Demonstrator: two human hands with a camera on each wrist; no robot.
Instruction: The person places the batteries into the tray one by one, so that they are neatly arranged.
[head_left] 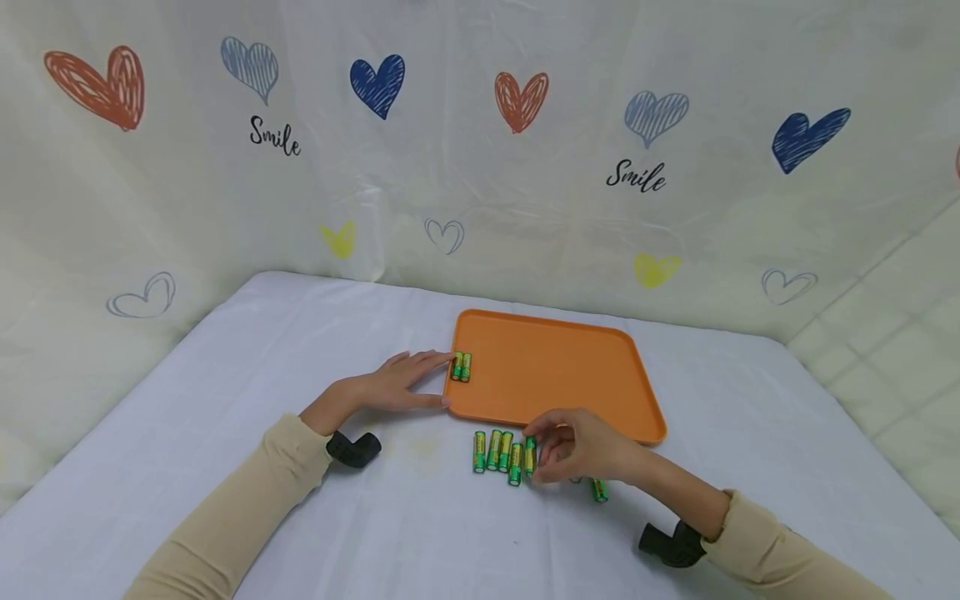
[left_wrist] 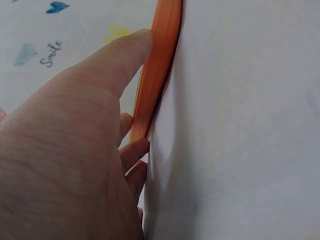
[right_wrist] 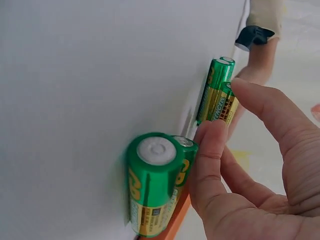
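My left hand (head_left: pixel 397 385) lies at the left edge of the orange tray (head_left: pixel 555 367), fingers extended. Its thumb meets the tray's rim, and the index fingertip is at two green-and-yellow batteries (head_left: pixel 466 367) standing side by side in the tray. In the left wrist view the thumb rests along the orange rim (left_wrist: pixel 162 65). In front of the tray, my right hand (head_left: pixel 588 446) pinches a battery (head_left: pixel 530 457) at its ends between thumb and index finger. Several more batteries (head_left: pixel 493 450) lie in a row left of it. Beneath the right hand, another battery (head_left: pixel 599 490) is partly hidden.
A white cloth (head_left: pixel 420 525) covers the table. Behind it hangs a pale sheet (head_left: pixel 480 183) printed with hearts and words. Close to the right wrist camera are two batteries (right_wrist: pixel 155 185), one partly behind the other. Each wrist bears a black device (head_left: pixel 354 450).
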